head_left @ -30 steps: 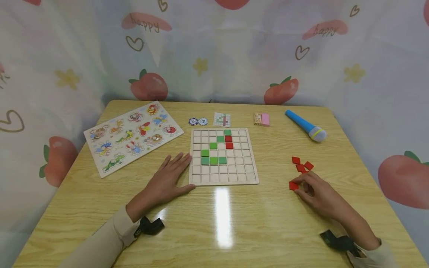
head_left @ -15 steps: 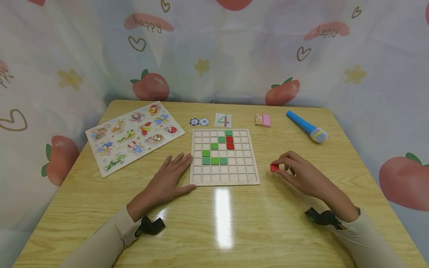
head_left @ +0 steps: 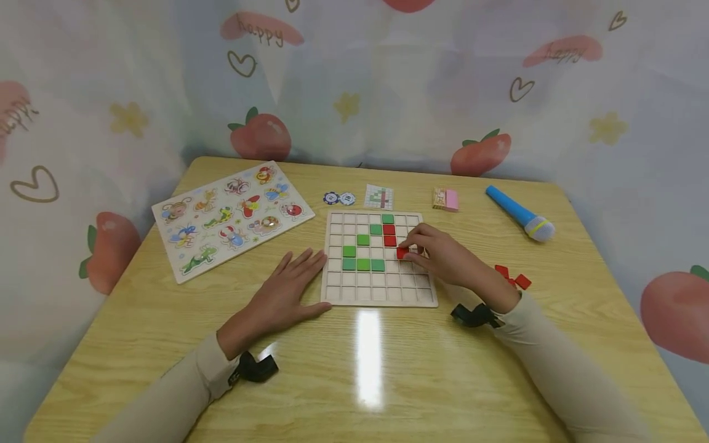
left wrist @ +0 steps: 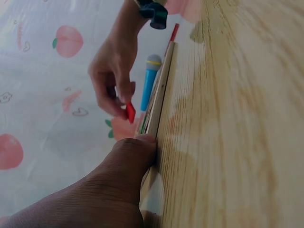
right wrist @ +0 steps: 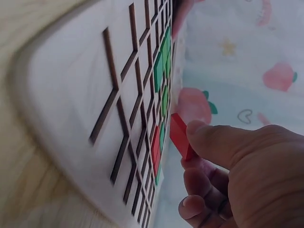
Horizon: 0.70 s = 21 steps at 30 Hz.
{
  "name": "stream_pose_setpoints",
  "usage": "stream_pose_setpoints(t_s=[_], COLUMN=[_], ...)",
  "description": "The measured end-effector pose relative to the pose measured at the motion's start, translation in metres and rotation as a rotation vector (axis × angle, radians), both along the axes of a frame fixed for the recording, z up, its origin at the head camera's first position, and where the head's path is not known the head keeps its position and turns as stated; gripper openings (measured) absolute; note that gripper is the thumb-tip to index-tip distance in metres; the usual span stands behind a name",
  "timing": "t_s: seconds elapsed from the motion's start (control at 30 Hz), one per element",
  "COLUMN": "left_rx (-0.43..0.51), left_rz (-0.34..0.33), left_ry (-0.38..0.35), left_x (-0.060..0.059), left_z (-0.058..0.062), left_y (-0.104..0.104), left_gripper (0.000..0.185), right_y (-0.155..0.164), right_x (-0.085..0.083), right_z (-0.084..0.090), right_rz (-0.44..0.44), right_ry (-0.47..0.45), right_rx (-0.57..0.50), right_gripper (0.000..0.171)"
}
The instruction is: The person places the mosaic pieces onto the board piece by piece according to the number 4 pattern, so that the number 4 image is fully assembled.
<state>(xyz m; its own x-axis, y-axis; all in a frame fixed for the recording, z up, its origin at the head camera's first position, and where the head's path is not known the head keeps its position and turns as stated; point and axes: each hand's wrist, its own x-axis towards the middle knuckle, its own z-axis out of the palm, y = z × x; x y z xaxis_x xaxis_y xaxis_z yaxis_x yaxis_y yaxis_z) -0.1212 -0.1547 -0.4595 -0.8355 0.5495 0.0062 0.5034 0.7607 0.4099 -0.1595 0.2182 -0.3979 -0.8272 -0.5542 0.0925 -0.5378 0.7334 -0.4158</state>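
A wooden grid board (head_left: 346,296) lies mid-table, with several green square tiles (head_left: 363,264) and two red ones (head_left: 389,235) set in its cells. Between thumb and fingers my right hand (head_left: 443,255) pinches another red tile (head_left: 402,253). In the right wrist view this pinched tile (right wrist: 180,136) is tilted and held just off the board's surface. Flat beside the board's left edge rests my left hand (head_left: 285,292), fingers spread. Its thumb (left wrist: 135,147) touches the board's edge in the left wrist view.
Loose red tiles (head_left: 522,281) lie right of the board, partly behind the right forearm. Behind the board are a small pattern card (head_left: 379,197), two poker chips (head_left: 339,198) and a pink-and-patterned block (head_left: 445,199). An insect puzzle (head_left: 232,221) lies left, a toy microphone (head_left: 520,213) right.
My right hand has picked a red tile from the loose group and carried it left, over the board. The left hand stays by the board's edge. The head view has shifted slightly.
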Motion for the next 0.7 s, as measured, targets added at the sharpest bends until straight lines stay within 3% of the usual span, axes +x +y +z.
stream_pose_setpoints(t_s=[0.33, 0.6, 0.7], left_rx=[-0.007, -0.01, -0.004], left_rz=[-0.001, 0.004, 0.008], left_ry=[-0.002, -0.018, -0.024], left_x=[-0.001, -0.001, 0.0], left_z=[0.001, 0.006, 0.004], left_y=[0.004, 0.003, 0.002], left_gripper=[0.103, 0.102, 0.103], right_y=[-0.017, -0.019, -0.017], right_x=[-0.016, -0.018, -0.016], right_z=[-0.012, -0.016, -0.018], right_rz=[0.037, 0.068, 0.075], right_ry=[-0.071, -0.043, -0.018], right_rx=[0.014, -0.006, 0.016], right_gripper=[0.01, 0.003, 0.008])
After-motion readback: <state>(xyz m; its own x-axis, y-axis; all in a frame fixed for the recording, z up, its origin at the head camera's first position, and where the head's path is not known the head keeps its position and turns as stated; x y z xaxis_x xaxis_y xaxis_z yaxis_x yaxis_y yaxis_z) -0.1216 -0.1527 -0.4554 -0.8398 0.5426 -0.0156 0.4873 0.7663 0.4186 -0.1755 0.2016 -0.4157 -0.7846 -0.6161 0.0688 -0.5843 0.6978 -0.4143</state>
